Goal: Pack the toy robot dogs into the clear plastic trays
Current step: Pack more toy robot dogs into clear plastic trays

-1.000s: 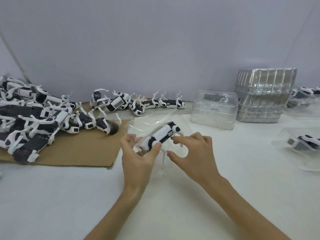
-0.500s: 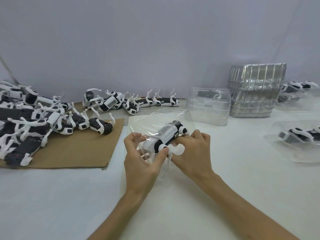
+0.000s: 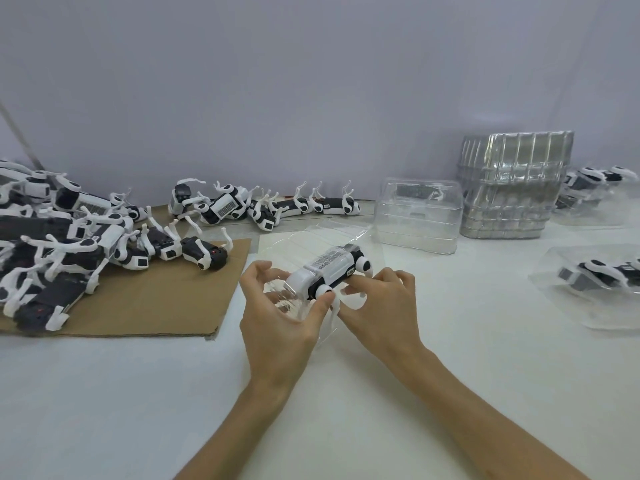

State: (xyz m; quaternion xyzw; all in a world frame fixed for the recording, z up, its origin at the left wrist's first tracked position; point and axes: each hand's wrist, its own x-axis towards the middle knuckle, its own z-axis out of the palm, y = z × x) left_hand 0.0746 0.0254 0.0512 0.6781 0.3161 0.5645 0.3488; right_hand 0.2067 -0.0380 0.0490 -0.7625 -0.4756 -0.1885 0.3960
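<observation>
Soft even light, faint shadows, wide-angle edge distortion.

A white-and-black toy robot dog [image 3: 329, 271] lies barcode-up in a clear plastic tray [image 3: 298, 245] on the white table [image 3: 104, 393]. The left hand [image 3: 277, 320] grips its near end, thumb on a hip joint. The right hand [image 3: 381, 306] pinches its side by a white leg. Loose dogs [image 3: 69, 251] are heaped on a cardboard sheet [image 3: 156, 299] to the left. Stacked empty trays [image 3: 512, 188] stand at the far right.

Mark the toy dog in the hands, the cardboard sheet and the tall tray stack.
toy dog [image 3: 329, 270]: head view, white side of its body.
cardboard sheet [image 3: 156, 299]: head view, bare front part.
tall tray stack [image 3: 512, 188]: head view, front wall.
</observation>
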